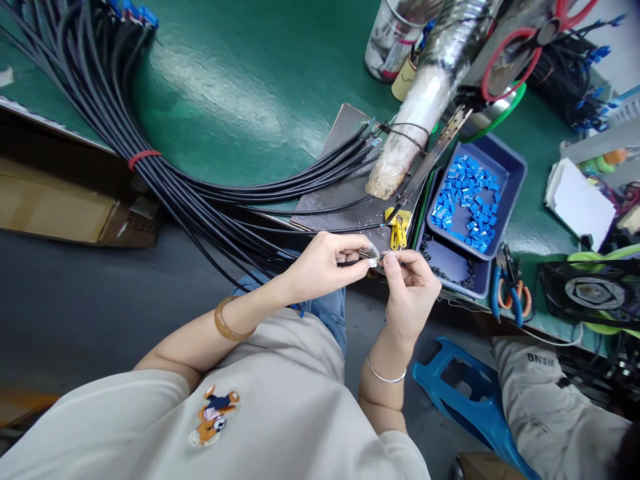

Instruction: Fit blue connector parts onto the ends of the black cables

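My left hand [325, 267] is closed in a pinch on the end of a black cable, just in front of the bench edge. Fingertips of my right hand [410, 287] meet it there, pinching the small thin wires at the cable's end; the fingers partly hide them. That cable belongs to a thick bundle of black cables [95, 110], gathered by a red tie [145, 159]. Several other cable ends rest on a dark board [325, 193] beyond my hands. A small yellow tool [399, 231] lies just past my right fingertips.
A taped white tube [410, 133] juts over the board. Right of it, a bin [513, 167] holds blue connectors [465, 200], with pliers [510, 290] nearby. Red-handled scissors [510, 63] stand upper right. A blue stool [470, 393] and another person's sleeve [535, 387] are lower right.
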`<state>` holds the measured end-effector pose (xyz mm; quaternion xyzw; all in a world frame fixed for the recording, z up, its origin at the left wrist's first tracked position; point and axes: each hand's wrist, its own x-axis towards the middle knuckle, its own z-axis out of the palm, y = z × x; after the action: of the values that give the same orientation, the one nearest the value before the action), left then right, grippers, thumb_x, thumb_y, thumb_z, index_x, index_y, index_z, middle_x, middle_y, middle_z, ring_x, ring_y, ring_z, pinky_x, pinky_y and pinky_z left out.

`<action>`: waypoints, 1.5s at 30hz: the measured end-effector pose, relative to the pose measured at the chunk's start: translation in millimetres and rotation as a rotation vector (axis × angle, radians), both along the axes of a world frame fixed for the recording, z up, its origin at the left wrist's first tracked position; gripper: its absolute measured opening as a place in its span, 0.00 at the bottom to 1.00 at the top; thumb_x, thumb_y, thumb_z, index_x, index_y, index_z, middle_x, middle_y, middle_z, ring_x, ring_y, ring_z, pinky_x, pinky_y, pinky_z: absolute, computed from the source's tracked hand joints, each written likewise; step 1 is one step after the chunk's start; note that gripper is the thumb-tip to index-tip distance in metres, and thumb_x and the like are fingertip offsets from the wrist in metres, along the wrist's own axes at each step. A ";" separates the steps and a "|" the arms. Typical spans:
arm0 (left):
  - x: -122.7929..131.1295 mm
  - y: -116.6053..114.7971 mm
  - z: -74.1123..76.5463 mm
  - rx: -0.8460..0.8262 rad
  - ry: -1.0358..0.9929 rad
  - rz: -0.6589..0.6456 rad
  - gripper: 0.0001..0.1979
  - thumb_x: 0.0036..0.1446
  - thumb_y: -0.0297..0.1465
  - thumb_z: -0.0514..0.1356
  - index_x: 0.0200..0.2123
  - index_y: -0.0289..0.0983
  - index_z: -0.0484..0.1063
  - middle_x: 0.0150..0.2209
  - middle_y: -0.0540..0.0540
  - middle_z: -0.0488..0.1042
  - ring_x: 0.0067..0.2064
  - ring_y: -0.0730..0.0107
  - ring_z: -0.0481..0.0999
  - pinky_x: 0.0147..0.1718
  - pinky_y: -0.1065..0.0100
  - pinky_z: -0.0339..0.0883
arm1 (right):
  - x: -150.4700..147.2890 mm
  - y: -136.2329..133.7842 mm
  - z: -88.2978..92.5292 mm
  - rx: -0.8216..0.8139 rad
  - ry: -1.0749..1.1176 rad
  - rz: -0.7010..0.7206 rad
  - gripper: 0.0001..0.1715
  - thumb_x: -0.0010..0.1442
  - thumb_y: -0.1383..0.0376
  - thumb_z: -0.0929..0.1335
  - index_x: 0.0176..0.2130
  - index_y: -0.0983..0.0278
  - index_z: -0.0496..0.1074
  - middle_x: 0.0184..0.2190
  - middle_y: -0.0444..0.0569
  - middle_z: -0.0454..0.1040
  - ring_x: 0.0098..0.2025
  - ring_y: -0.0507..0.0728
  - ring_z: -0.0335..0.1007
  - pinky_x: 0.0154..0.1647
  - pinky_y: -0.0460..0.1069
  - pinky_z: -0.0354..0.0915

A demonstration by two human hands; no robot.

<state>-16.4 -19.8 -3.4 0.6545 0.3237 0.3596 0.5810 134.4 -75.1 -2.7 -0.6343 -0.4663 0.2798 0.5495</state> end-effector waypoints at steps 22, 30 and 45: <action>-14.8 4.3 -1.3 0.070 0.098 -0.030 0.05 0.55 0.26 0.60 0.36 0.32 0.73 0.26 0.53 0.70 0.25 0.81 0.64 0.25 0.77 0.59 | 8.7 -1.4 4.0 -0.199 0.008 0.166 0.10 0.54 0.59 0.73 0.28 0.62 0.73 0.19 0.39 0.63 0.20 0.46 0.50 0.20 0.45 0.46; -45.1 17.9 -8.6 0.790 0.545 0.327 0.09 0.63 0.29 0.58 0.39 0.34 0.79 0.38 0.41 0.77 0.42 0.60 0.70 0.43 0.58 0.66 | 4.7 -6.1 11.1 -0.162 -0.085 0.146 0.07 0.55 0.63 0.72 0.28 0.63 0.73 0.21 0.38 0.67 0.19 0.44 0.47 0.20 0.45 0.44; -27.9 64.2 -4.9 0.732 0.397 0.446 0.10 0.62 0.30 0.57 0.32 0.33 0.77 0.34 0.43 0.77 0.40 0.61 0.74 0.45 0.56 0.66 | -0.7 -20.4 22.2 -0.041 -0.219 0.099 0.07 0.60 0.65 0.71 0.30 0.61 0.75 0.26 0.41 0.71 0.24 0.48 0.56 0.24 0.47 0.53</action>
<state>-44.3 44.4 -8.3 0.7868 0.4133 0.4339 0.1476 133.7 -95.5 19.5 -0.6483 -0.5484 0.2452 0.4678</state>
